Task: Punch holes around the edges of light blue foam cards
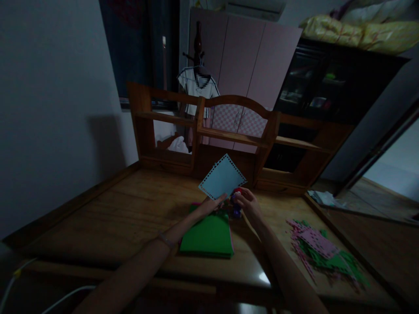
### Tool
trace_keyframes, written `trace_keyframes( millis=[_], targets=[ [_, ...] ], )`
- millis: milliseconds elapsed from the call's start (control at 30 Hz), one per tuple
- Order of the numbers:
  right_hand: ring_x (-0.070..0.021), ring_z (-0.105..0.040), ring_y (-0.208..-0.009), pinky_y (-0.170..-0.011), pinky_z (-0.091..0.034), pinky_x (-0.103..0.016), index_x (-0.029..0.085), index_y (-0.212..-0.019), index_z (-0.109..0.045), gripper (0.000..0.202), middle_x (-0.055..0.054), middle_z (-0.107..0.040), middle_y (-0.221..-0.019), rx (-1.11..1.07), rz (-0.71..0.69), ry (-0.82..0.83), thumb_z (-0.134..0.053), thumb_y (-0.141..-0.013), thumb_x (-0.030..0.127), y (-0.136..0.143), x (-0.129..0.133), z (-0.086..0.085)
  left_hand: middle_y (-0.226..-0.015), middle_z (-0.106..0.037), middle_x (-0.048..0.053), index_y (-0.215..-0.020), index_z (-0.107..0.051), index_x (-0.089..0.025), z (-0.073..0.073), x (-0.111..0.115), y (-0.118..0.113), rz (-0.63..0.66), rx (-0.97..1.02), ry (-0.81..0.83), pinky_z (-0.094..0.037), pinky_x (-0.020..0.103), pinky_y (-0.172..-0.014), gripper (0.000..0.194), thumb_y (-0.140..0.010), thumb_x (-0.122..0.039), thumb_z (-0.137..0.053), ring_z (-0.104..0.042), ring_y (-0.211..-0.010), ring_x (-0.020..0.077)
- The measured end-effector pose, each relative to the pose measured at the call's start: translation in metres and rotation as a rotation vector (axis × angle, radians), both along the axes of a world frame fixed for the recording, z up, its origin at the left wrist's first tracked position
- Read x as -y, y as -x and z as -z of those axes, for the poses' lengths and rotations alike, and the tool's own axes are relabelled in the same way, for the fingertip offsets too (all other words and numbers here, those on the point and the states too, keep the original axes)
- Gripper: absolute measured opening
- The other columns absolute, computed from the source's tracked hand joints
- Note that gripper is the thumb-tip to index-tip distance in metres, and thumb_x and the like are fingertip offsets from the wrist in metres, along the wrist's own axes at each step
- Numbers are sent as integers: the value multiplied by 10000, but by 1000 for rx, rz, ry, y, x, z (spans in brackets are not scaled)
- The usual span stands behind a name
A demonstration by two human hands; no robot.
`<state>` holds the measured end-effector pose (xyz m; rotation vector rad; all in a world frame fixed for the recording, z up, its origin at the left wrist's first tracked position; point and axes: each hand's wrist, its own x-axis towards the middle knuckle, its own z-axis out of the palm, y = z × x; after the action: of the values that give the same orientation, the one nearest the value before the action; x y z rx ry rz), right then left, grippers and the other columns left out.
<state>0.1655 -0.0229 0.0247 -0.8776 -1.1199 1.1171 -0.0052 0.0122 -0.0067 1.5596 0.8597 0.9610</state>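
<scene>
1. Gripping light-blue sheet [222, 176] nr. lower corner w/ L hand [211, 205], closed on paper edge.
2. Holding small red item [238, 191] in curled R hand [249, 203], at sheet's lower-R edge; contact w/ sheet unclear.
3. Held tilted above counter [124, 209], w/ small holes along sheet edges.
4. Seen on counter: green paper stack [207, 235] below L hand; pink/green perf. scraps [319, 244] far R.

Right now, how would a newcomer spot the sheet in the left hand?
On the wooden desk, find the green stack. The sheet shows just past it, in the left hand. It is pale blue with dark marks lining its edges, unlike the green stack or the pink-and-green pile at right.
</scene>
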Motion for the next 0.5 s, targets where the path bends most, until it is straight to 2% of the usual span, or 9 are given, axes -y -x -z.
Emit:
trace_keyframes(
  millis=[300,400,500],
  targets=[
    [-168,-597,-732,-600,-457,-266,239,-935,-631,367,-31,-658,-926,101,106,9,-736,-639,429,-3,-2,1,-502,-415,-24,-771,-611,-134,2,-2,2,-29,-39,-30,-336,240,-436,536,-791,-636,-426,-363,-434,100],
    [-161,-596,-707,-584,-454,-264,242,-924,-628,371,-29,-655,-925,90,93,19,-738,-629,439,-2,-2,0,-574,-509,1,-835,-629,-134,1,-1,2,-64,-42,-88,-354,233,-461,495,-797,-596,-455,-407,-474,107],
    [-155,-593,-701,-589,-456,-263,239,-900,-629,359,-28,-653,-907,80,106,16,-742,-622,438,-1,-3,1,-731,-609,38,-924,-634,-138,-1,0,3,-81,-54,-138,-357,228,-474,465,-802,-558,-476,-433,-503,106]
  ],
)
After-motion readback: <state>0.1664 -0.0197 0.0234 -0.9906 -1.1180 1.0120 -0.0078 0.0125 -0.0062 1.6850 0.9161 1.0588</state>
